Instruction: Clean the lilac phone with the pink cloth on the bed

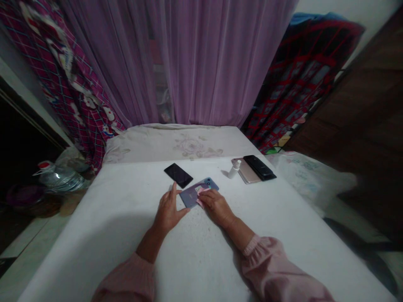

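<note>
Two pink sleeves (270, 268) enter from the bottom edge. At frame centre, the left hand (167, 212) lies flat and open on the white table (110, 226), fingertips steadying the purple phone (192, 193). The right hand (217, 206) presses a pink cloth (201, 193) onto that phone, fingers curled over it. Upper right of centre: a black phone (178, 175), a small white bottle (234, 169), and two stacked phones (254, 168).

A purple-blue phone (197, 191) lies flat (back up) under a pink cloth (201, 195).
</note>
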### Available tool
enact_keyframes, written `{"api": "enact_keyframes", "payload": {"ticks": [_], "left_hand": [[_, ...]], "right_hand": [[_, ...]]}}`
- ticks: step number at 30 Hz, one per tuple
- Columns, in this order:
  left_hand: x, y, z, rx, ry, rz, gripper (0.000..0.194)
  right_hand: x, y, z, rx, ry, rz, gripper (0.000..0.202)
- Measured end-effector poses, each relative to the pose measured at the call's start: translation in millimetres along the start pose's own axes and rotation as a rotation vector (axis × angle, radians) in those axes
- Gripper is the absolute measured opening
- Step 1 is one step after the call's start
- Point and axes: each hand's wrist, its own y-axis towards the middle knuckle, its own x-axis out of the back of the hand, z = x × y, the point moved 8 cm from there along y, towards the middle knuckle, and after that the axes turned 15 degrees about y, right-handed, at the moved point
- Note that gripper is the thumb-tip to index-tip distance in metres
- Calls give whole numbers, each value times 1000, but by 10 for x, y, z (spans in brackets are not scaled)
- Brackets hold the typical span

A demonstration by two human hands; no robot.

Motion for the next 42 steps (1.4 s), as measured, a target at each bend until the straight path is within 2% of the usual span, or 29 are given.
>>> {"api": "enact_keyframes", "payload": {"ticks": [5, 8, 11, 15, 17, 19, 23, 26, 29, 33, 37, 42], "left_hand": [[11, 2, 1, 12, 3, 6, 108], [8, 4, 6, 15, 12, 10, 107], [-7, 6, 9, 12, 24, 17, 108], [-8, 4, -3, -1, 34, 4, 108], [0, 0, -7, 1, 34, -5, 107], [4, -2, -4, 10, 31, 0, 106], [4, -2, 0, 20, 24, 26, 105], [5, -6, -22, 15, 37, 21, 100], [1, -21, -64, 14, 102, -3, 81], [-20, -31, -124, 6, 184, -4, 57], [-38, -10, -128, -2, 193, 32, 55], [-70, 9, -96, 1, 183, 78, 56]], "right_hand": [[318, -108, -430, -155, -203, -107, 16], [377, -139, -613, -279, -278, -165, 16], [245, -118, -530, -311, -261, -174, 15], [-67, -52, -153, -200, -141, -86, 15], [-134, -38, -49, -154, -102, -42, 15], [-93, -36, -101, -167, -95, -25, 15], [186, -41, -513, -338, -157, -102, 17], [284, -46, -730, -441, -167, -140, 20], [278, -100, -727, -477, -166, -169, 20], [273, -280, -541, -444, -181, -172, 20], [303, -395, -484, -462, -175, -154, 21], [267, -130, -641, -549, -174, -104, 18]]}}
